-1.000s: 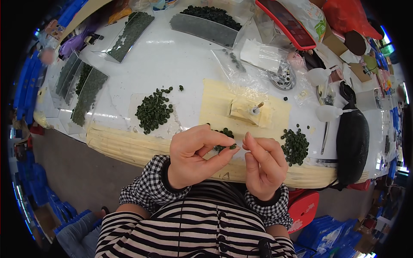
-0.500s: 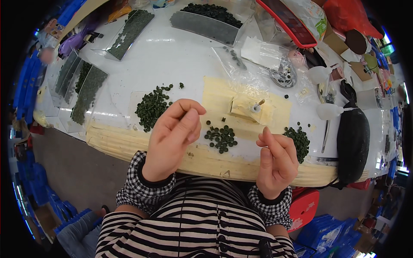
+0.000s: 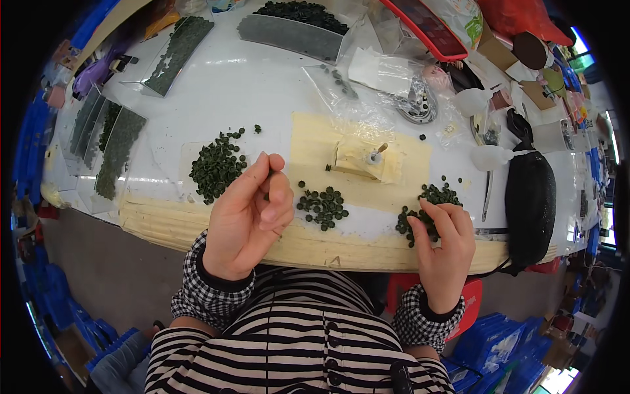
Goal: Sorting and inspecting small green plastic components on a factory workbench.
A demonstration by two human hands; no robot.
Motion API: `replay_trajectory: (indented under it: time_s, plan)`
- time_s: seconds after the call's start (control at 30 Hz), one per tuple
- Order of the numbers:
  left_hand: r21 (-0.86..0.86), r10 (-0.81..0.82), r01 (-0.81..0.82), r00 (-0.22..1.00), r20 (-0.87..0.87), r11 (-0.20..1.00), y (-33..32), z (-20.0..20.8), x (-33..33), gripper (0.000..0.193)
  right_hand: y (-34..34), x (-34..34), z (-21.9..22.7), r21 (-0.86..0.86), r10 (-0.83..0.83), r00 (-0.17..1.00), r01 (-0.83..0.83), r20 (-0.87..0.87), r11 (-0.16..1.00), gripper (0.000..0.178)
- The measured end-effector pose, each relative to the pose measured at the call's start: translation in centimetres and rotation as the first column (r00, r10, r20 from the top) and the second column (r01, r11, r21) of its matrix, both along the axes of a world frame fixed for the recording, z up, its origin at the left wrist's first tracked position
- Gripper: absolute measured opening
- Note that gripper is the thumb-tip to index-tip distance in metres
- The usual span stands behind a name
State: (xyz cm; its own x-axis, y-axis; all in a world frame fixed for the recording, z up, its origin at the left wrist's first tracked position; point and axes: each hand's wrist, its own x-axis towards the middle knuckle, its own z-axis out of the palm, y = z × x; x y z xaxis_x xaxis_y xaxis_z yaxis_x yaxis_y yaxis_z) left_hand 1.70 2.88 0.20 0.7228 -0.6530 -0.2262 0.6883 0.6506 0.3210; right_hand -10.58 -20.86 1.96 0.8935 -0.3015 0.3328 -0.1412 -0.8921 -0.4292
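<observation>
My left hand (image 3: 251,220) is raised between two piles of small round dark green pieces, the left pile (image 3: 218,167) and the middle pile (image 3: 322,207). Its thumb and forefinger pinch together, the other fingers curled. A dark speck shows between the fingers, too small to name. My right hand (image 3: 446,246) reaches over the near side of the right pile (image 3: 441,195), thumb and forefinger apart around loose pieces. Beyond the middle pile stands a small block wrapped in yellowish tape (image 3: 357,161), with a little upright pin (image 3: 377,156) on top.
Clear trays of dark pieces stand at the far left (image 3: 180,56) and back (image 3: 292,34). Clear plastic bags (image 3: 348,95), a red-framed device (image 3: 430,29), white squeeze bottles (image 3: 491,157), tweezers (image 3: 487,196) and a black pouch (image 3: 530,210) lie right. Yellowish padding (image 3: 315,251) lines the near edge.
My right hand has moved right onto the right pile, its fingers spreading. My left hand has turned slightly while staying pinched. The whole view has shifted a little.
</observation>
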Motion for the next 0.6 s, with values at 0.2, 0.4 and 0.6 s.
replay_trajectory:
  time_s: [0.2, 0.4, 0.6]
  plan:
    - [0.173, -0.032, 0.027, 0.999, 0.03, 0.985, -1.2, 1.3, -0.9, 0.032, 1.2, 1.0, -1.3, 0.043, 0.118, 0.992, -0.12, 0.051, 0.992, 0.02]
    - [0.176, -0.123, 0.11, 0.991, 0.062, 0.978, -1.0, 0.8, -1.1, 0.037, 0.9, 1.6, -0.6, 0.036, 0.072, 0.983, -0.079, 0.167, 0.996, 0.018]
    - [0.204, -0.159, 0.153, 0.987, 0.015, 0.967, -2.0, 0.6, -1.2, 0.036, 2.1, 2.4, -0.2, 0.119, 0.156, 0.954, -0.192, 0.257, 0.974, 0.021]
